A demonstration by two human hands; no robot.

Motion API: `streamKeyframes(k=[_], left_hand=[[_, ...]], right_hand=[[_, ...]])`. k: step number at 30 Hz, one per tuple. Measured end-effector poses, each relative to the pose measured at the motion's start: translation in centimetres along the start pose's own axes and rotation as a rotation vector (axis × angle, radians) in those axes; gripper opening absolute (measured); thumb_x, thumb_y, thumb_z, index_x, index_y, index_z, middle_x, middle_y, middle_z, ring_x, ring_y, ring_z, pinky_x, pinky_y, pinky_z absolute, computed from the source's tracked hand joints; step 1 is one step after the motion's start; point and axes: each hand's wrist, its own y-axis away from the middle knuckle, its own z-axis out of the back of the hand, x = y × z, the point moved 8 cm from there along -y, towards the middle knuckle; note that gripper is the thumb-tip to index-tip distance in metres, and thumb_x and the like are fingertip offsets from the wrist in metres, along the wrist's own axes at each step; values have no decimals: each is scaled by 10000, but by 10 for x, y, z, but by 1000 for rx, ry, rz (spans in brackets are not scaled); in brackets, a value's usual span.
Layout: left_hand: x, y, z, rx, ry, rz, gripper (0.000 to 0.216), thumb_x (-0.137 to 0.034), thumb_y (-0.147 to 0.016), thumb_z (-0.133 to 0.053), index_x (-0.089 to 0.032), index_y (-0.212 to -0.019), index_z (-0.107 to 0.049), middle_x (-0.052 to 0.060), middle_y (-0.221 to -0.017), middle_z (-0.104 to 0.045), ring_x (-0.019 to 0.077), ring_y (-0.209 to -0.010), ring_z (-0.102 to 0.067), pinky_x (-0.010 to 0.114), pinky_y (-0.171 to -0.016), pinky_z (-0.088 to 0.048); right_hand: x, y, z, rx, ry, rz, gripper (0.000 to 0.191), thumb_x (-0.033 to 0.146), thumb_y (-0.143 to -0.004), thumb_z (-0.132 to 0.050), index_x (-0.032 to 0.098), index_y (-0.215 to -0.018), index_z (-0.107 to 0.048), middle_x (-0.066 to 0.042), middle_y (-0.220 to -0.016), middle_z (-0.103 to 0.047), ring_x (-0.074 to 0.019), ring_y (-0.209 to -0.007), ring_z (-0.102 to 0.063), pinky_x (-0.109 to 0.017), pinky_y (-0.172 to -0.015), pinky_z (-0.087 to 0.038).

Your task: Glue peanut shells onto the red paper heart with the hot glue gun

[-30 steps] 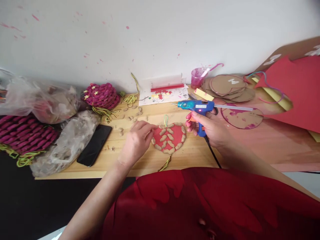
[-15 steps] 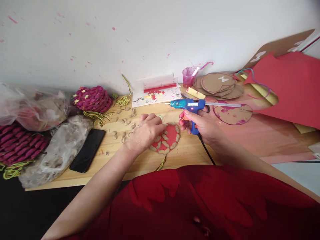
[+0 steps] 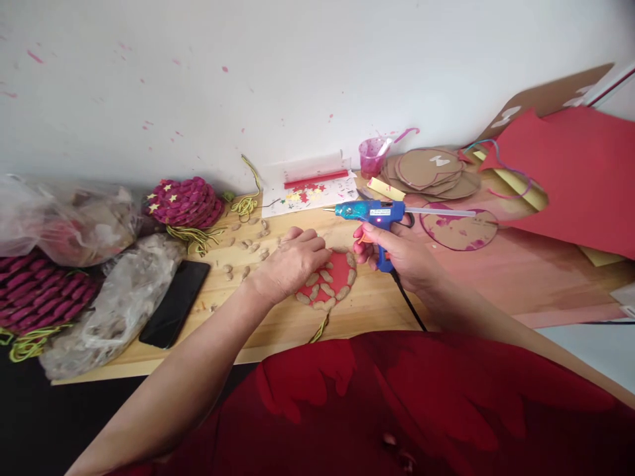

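Observation:
My right hand point(image 3: 404, 254) is wrapped round the handle of a blue hot glue gun point(image 3: 370, 211), its nozzle pointing left and a clear glue stick point(image 3: 441, 210) out of its back. A small light glows on its body. My left hand point(image 3: 297, 261) rests over the upper left of a red disc point(image 3: 340, 268), fingers curled down and closed; whatever lies under the fingertips is hidden. Unshelled peanuts point(image 3: 351, 276) line the disc's rim, and several more lie across its middle. Green-yellow yarn point(image 3: 321, 327) trails from the disc's near edge. Loose peanuts point(image 3: 247, 272) lie left of my left hand.
On the left are plastic bags point(image 3: 124, 291), a black phone point(image 3: 174, 304) and painted magenta peanut pieces point(image 3: 186, 203). Paper with star confetti point(image 3: 307, 193) lies against the wall. Rightward stand a stained plastic cup point(image 3: 372, 158), cardboard discs point(image 3: 431, 165) and red sheets point(image 3: 580, 178). A black cord point(image 3: 409, 301) hangs from the gun.
The view has shifted slightly. Both hands keep nearly the same place and grip, the left still over the red disc and the right still holding the hot glue gun.

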Motion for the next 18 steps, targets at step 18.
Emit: streamKeyframes(k=[18], left_hand=[[43, 65, -33, -606, 1924, 976, 376, -323, -540, -990, -119, -732, -738, -2, -623, -638, 64, -568, -553, 162, -553, -446]], right_hand=[[12, 30, -23, 287, 282, 280, 398, 539, -1005, -552, 189, -865, -680, -70, -792, -712, -172, -681, -674, -274, -553, -463]])
